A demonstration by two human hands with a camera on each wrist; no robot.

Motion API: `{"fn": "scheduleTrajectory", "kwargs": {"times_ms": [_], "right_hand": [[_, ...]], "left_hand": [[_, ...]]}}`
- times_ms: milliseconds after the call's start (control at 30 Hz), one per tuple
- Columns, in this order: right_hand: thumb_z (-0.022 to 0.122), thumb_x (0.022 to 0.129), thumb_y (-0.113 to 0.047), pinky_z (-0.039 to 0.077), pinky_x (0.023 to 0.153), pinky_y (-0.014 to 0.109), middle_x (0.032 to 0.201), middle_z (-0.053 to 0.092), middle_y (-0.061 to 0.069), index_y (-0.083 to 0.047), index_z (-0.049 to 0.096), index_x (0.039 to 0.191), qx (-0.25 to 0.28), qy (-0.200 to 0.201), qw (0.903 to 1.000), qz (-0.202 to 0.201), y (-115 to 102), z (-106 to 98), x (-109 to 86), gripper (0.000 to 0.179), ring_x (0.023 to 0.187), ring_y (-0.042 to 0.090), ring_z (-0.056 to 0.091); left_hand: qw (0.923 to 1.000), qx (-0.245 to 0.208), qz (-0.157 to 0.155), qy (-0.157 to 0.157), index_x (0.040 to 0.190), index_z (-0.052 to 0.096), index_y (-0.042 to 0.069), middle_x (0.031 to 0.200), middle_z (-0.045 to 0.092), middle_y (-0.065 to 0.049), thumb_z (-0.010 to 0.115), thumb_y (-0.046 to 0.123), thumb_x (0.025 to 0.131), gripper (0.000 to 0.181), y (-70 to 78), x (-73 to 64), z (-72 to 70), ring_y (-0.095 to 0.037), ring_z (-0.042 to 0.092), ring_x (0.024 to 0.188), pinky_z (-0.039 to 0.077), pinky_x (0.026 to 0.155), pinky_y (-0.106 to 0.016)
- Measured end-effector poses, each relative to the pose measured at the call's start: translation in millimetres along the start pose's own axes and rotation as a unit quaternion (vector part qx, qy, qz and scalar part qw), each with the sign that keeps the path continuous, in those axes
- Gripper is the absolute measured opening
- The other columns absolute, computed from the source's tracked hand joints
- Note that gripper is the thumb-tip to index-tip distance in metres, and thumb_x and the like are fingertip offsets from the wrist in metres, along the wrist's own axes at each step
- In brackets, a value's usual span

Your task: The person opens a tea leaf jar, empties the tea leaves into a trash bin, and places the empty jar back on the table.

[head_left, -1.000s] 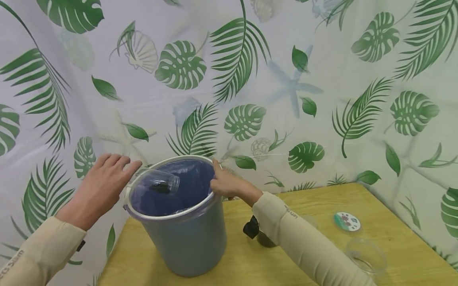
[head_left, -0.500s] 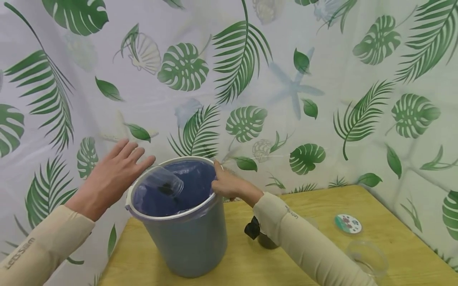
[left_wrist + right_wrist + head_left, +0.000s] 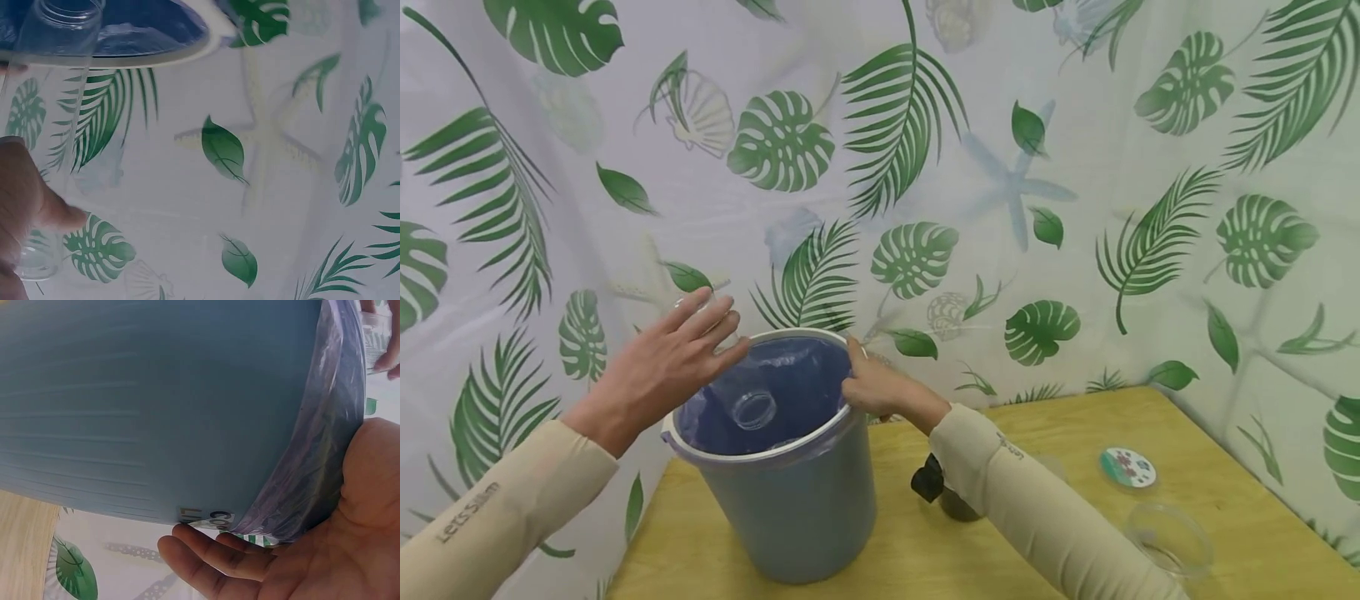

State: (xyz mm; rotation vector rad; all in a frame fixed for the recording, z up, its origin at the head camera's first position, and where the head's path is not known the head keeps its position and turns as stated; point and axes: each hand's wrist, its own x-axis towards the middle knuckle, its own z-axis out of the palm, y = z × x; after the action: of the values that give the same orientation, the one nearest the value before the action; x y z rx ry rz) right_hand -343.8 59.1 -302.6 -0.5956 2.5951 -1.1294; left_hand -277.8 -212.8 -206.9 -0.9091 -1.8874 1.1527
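Note:
My left hand [image 3: 662, 371] grips a clear plastic jar [image 3: 754, 410], tipped with its round end down inside the grey-blue trash can [image 3: 797, 517]. In the left wrist view the jar [image 3: 59, 44] is see-through and slants past the thumb toward the can's opening. A thin plastic bag lines the can, folded over its pale rim. My right hand [image 3: 883, 385] holds the can's right side at the rim. From the right wrist view, the right hand's fingers [image 3: 219, 556] lie along the can's outer wall, below the bag's folded edge [image 3: 312, 456].
On the wooden table [image 3: 1045, 558], right of the can, lie a round lid with a flower print [image 3: 1127, 467] and a clear round container [image 3: 1168, 540]. A black object [image 3: 928, 481] is partly behind my right forearm. A leaf-patterned curtain [image 3: 910, 167] hangs behind.
My left hand has risen and moved right, tipping the jar more steeply into the can. The dark stuff seen in the jar earlier no longer shows. My right hand stays on the rim.

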Motion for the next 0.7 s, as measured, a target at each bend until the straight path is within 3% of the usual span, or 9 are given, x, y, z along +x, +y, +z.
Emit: {"fn": "scheduleTrajectory", "kwargs": {"times_ms": [67, 167, 300, 533, 567, 600, 667, 700], "right_hand": [[0.037, 0.096, -0.013, 0.033, 0.039, 0.025, 0.056, 0.039, -0.002, -0.013, -0.019, 0.161, -0.001, 0.002, 1.0000, 0.001, 0, -1, 0.1, 0.086, 0.041, 0.010, 0.028], [0.037, 0.096, -0.012, 0.034, 0.039, 0.026, 0.059, 0.044, 0.000, -0.013, -0.018, 0.161, -0.001, 0.005, 1.0000, -0.001, -1, -1, -0.2, 0.086, 0.041, 0.010, 0.028], [0.038, 0.096, -0.013, 0.034, 0.040, 0.026, 0.060, 0.045, 0.001, -0.012, -0.017, 0.161, -0.009, 0.004, 0.9999, -0.009, -3, 1, -0.2, 0.085, 0.041, 0.010, 0.028], [0.036, 0.097, -0.013, 0.030, 0.040, 0.025, 0.055, 0.038, -0.001, -0.011, -0.019, 0.161, 0.002, -0.009, 0.9999, -0.011, -1, 0, -0.8, 0.084, 0.040, 0.009, 0.024], [0.035, 0.098, -0.013, 0.031, 0.041, 0.026, 0.064, 0.051, 0.003, -0.011, -0.019, 0.160, 0.003, -0.012, 0.9998, -0.014, 0, -1, -0.7, 0.083, 0.041, 0.010, 0.024], [0.036, 0.098, -0.014, 0.032, 0.042, 0.028, 0.067, 0.052, 0.005, -0.011, -0.019, 0.161, -0.001, -0.014, 0.9998, -0.015, 0, -2, -1.4, 0.083, 0.041, 0.010, 0.024], [0.036, 0.101, -0.018, 0.047, 0.056, 0.033, 0.106, 0.067, 0.018, -0.010, -0.018, 0.161, -0.012, -0.023, 0.9995, -0.021, 0, -6, -2.9, 0.081, 0.052, 0.018, 0.048], [0.036, 0.103, -0.021, 0.054, 0.071, 0.036, 0.130, 0.061, 0.023, -0.009, -0.018, 0.160, -0.019, -0.027, 0.9992, -0.021, -1, -8, -4.2, 0.080, 0.070, 0.022, 0.062]], "left_hand": [[0.9994, -0.003, -0.004, 0.035, 0.124, 0.066, 0.015, 0.132, 0.066, -0.010, 0.089, -0.002, 0.071, 0.060, -0.3, 0.1, 5.3, -0.027, 0.054, 0.132, 0.035, 0.121, -0.043], [0.9970, -0.023, -0.037, 0.064, 0.115, 0.070, 0.013, 0.124, 0.068, -0.012, 0.087, -0.008, 0.069, 0.053, -5.7, -2.0, 8.2, -0.029, 0.055, 0.126, 0.038, 0.119, -0.043], [0.9935, -0.067, -0.084, 0.037, 0.114, 0.072, 0.014, 0.123, 0.069, -0.013, 0.088, -0.011, 0.064, 0.058, -16.0, -10.3, 5.8, -0.031, 0.055, 0.127, 0.038, 0.118, -0.044], [0.9939, -0.054, -0.090, 0.032, 0.116, 0.074, 0.012, 0.122, 0.070, -0.015, 0.090, -0.010, 0.064, 0.060, -13.2, -13.0, 5.9, -0.032, 0.056, 0.125, 0.040, 0.118, -0.045], [0.9935, -0.052, -0.098, 0.028, 0.118, 0.074, 0.012, 0.123, 0.070, -0.015, 0.090, -0.010, 0.064, 0.061, -12.2, -12.9, 4.8, -0.032, 0.056, 0.126, 0.039, 0.119, -0.046], [0.9926, -0.054, -0.106, 0.027, 0.119, 0.073, 0.011, 0.122, 0.070, -0.016, 0.090, -0.010, 0.064, 0.061, -11.6, -13.2, 4.2, -0.033, 0.056, 0.125, 0.038, 0.119, -0.046], [0.9905, -0.052, -0.126, 0.016, 0.121, 0.071, 0.009, 0.121, 0.069, -0.019, 0.089, -0.010, 0.064, 0.063, -11.2, -14.7, 1.9, -0.036, 0.056, 0.123, 0.037, 0.120, -0.047], [0.9889, -0.053, -0.138, 0.008, 0.122, 0.070, 0.009, 0.121, 0.069, -0.020, 0.089, -0.010, 0.064, 0.064, -11.5, -16.1, 0.4, -0.037, 0.055, 0.122, 0.037, 0.119, -0.048]]}}
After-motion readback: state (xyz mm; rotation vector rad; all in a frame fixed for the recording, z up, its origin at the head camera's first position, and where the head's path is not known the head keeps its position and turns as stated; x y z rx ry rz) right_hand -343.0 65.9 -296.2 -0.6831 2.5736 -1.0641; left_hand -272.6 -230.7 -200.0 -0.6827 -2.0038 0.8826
